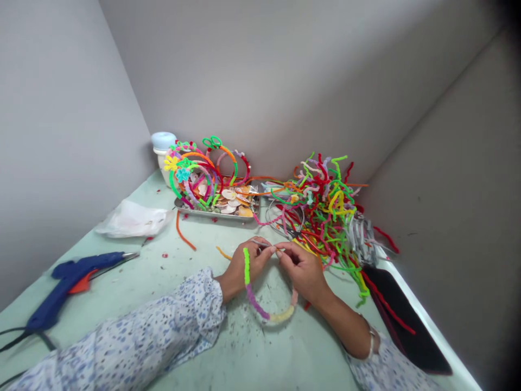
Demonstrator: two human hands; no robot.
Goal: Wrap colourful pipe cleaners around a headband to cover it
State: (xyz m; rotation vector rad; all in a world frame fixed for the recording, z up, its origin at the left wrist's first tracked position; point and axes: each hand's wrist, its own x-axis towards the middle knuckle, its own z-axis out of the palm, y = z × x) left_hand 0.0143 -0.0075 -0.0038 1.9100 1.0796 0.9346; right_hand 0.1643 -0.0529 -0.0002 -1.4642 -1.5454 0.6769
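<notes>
A headband (256,308), wound with pipe cleaner in green, purple, pale yellow and pink bands, hangs in a U below my hands. My left hand (249,265) pinches a thin grey bare stretch of it near the top. Thumb and fingers of my right hand (302,270) are pressed together close beside the left fingertips. Between the fingertips shows a small orange-brown bit, too small to make out. My right hand covers part of the band's pink side. Just left of my left hand, the end of a yellow-orange pipe cleaner (223,253) lies on the table.
Behind my hands stands a metal tray (215,215) with shells and finished headbands (195,179). A tangled heap of pipe cleaners (329,217) lies back right, beside a black flat slab (411,320). At left are a blue glue gun (77,277) and a plastic bag (134,219).
</notes>
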